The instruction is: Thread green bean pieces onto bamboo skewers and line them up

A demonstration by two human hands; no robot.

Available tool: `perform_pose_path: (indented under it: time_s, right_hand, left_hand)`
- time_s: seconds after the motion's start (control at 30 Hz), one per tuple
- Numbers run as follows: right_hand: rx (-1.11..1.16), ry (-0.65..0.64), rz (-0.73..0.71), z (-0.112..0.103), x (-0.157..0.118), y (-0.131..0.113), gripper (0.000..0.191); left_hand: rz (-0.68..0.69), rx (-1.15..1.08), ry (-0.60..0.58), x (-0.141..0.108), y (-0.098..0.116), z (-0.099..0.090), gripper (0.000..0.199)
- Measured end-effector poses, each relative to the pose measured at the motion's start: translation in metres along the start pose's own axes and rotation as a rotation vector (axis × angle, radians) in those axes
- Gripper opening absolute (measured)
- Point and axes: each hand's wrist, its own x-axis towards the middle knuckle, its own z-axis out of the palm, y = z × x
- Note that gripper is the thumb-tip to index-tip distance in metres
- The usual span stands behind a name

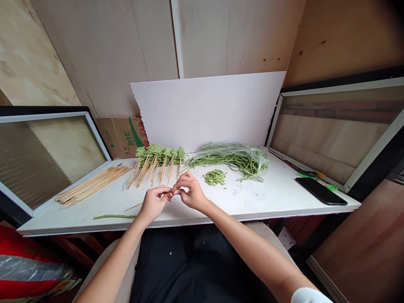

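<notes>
Skewer point(133, 207) lies roughly sideways, pinched in the left hand point(152, 205); right hand point(193, 194), also pinched (can't tell on what), is nearer the chopped bean pile point(214, 177).

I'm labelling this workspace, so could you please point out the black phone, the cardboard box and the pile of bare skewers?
Black phone point(320, 192): head view, middle of its dark face.
Cardboard box point(120, 139): head view, its side.
Bare skewers point(93, 185): head view, middle of the pile.
</notes>
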Motion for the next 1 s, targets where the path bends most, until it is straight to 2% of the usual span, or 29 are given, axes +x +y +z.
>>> perform_pose_path:
  time_s: [0.13,0.23,0.37,0.43,0.5,0.57,0.67,0.73,0.87,1.0]
  right_hand:
    - [0.165,0.032,0.181,0.005,-0.002,0.002,0.013]
    - [0.294,0.028,0.266,0.011,-0.004,0.008,0.015]
    - [0.554,0.023,0.451,0.022,-0.011,0.016,0.022]
    - [0.567,0.033,0.49,0.025,-0.013,0.017,0.025]
    - [0.365,0.075,0.399,0.022,-0.013,0.015,0.023]
    - [0.062,0.083,0.19,0.014,-0.01,0.013,0.015]
    - [-0.28,-0.009,-0.114,0.001,-0.007,0.011,0.01]
    - [-0.409,-0.059,-0.22,-0.004,-0.007,0.012,0.014]
    - [-0.518,-0.117,-0.267,-0.004,-0.01,0.015,0.023]
    - [-0.442,-0.094,-0.163,0.002,-0.013,0.014,0.03]
  left_hand:
    - [0.063,0.04,-0.013,-0.001,0.001,-0.002,0.021]
    - [0.072,0.004,-0.037,-0.001,0.0,-0.004,0.021]
    - [0.067,-0.023,-0.046,0.0,-0.002,-0.004,0.022]
    - [0.048,-0.029,-0.03,0.001,-0.003,-0.005,0.021]
    - [0.002,-0.041,-0.008,0.002,-0.005,-0.006,0.02]
    - [-0.058,-0.059,0.015,0.003,-0.006,-0.008,0.025]
    - [-0.105,-0.053,0.014,0.003,-0.005,-0.011,0.034]
    - [-0.077,0.008,0.005,0.002,-0.004,-0.012,0.034]
    - [0.046,0.221,0.004,-0.002,-0.002,-0.007,0.028]
    - [0.145,0.363,-0.01,-0.005,-0.001,0.001,0.028]
